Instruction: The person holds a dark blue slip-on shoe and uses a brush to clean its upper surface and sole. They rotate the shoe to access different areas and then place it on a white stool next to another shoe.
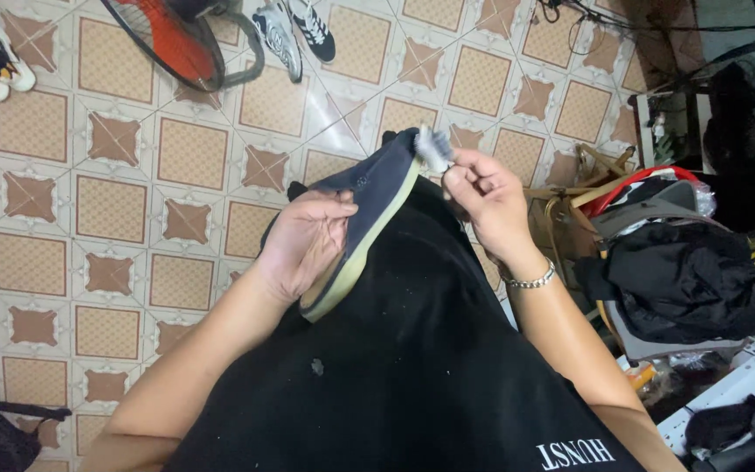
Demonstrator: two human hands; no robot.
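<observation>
One navy shoe (pixel 369 214), one small brush (pixel 434 149), one fan (pixel 176 39), perhaps three sneakers (pixel 294 31)

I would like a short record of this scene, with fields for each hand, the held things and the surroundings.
Left hand: grips the dark blue shoe from the side, pale sole turned to the right
Right hand: pinches a small grey-white brush at the shoe's toe
Wrist: silver bracelet on the right
Lap: black garment under the shoe
Floor: patterned tiles, red fan, sneakers
Right side: brown bag, dark clothes

The left hand (pixel 303 245) hides the dark shoe's (pixel 369 197) middle; the brush (pixel 432 149) is blurred.
</observation>
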